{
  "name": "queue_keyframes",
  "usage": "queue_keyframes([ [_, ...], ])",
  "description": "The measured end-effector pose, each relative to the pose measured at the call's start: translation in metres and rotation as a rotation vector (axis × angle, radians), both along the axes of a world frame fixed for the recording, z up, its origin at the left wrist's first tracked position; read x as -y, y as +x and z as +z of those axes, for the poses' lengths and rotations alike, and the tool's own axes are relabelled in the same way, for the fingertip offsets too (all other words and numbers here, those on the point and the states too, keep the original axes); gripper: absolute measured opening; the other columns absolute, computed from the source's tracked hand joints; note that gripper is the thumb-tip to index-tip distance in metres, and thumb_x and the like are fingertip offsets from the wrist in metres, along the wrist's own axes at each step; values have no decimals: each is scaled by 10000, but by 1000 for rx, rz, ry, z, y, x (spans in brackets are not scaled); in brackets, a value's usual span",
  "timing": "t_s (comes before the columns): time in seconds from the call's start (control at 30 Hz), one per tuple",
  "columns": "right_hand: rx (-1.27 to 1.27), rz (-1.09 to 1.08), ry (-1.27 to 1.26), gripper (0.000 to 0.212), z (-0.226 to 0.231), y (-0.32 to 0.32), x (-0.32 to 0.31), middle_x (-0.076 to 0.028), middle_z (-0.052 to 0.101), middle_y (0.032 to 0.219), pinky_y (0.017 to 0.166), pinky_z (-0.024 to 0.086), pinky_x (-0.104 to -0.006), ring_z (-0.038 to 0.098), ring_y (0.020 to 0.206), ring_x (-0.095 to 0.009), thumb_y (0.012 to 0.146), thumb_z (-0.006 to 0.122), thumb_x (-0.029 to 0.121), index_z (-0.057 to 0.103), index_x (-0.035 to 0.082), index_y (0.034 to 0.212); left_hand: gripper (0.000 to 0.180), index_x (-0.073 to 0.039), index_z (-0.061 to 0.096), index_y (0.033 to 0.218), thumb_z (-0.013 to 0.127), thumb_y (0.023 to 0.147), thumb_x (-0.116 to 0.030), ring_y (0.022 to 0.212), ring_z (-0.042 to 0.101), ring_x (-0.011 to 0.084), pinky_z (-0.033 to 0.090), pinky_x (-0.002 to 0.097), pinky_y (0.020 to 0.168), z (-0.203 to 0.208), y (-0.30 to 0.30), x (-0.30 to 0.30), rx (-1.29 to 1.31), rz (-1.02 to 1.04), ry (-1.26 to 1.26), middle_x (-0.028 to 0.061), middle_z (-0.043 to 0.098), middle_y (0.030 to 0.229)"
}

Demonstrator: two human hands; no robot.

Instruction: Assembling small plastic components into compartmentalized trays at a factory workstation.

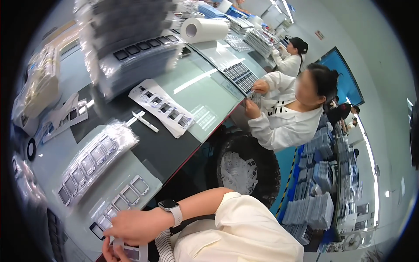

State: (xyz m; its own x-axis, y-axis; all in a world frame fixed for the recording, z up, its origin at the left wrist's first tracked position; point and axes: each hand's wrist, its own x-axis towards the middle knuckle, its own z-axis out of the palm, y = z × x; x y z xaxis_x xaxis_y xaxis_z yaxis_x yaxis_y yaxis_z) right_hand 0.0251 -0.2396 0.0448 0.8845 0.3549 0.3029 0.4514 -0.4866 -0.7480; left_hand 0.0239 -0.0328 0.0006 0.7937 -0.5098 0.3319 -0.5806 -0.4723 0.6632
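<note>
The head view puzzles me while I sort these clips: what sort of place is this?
Probably a factory assembly or packing line: stacked sheets of small frames on a long workbench, and co-workers handling similar sheets.

White watch strap [176, 214], cream sleeve [244, 218], black bin bag [266, 161], white paper roll [204, 29]

Left hand [109, 251] cut off by lower edge; strip [131, 252] half hidden (grip unclear).

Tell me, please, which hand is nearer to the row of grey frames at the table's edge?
Right. The right hand lies just beside the row of grey frames; the left hand sits farther back, holding a small film strip.
</note>
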Motion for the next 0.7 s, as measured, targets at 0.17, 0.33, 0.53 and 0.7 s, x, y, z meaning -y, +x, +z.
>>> queue_keyframes([
  [0.17, -145, 63, 151, 277, -7, -15, 6, -197, 675, 810, 670, 503, -515, 663, 768, -428, 888, 665, 98, 591, -12, 1131, 170, 26, 794, 1100, 693, 1021, -86, 927, 714, 264, 579, 379, 779, 26, -17, 6, -257, 288, -438, 175, 753, 1183],
  [0.33, -142, -18, 34, 170, 4, -17, 15, -205, 648, 702, 651, 507, -501, 673, 761, -413, 867, 693, 112, 615, -29, 919, 253, 70, 750, 1169, 752, 958, -70, 960, 711, 267, 576, 393, 826, 20, -22, -4, -536, 338, -397, 196, 765, 1134],
  [0.53, -60, 181, 98, 126, -4, -18, 24, -144, 668, 878, 718, 526, -437, 658, 889, -337, 895, 698, 115, 662, 6, 843, 147, 52, 796, 985, 728, 987, -79, 894, 732, 261, 588, 382, 799, 34, -23, 14, -203, 170, -410, 193, 786, 1015],
  [0.7, 20, 77, 299, 134, -1, -20, 17, -132, 618, 945, 740, 524, -420, 623, 906, -328, 893, 701, 125, 652, 10, 848, 144, 55, 783, 925, 713, 992, -51, 869, 730, 275, 588, 394, 786, 44, -31, 18, -264, 249, -314, 176, 782, 975],
])
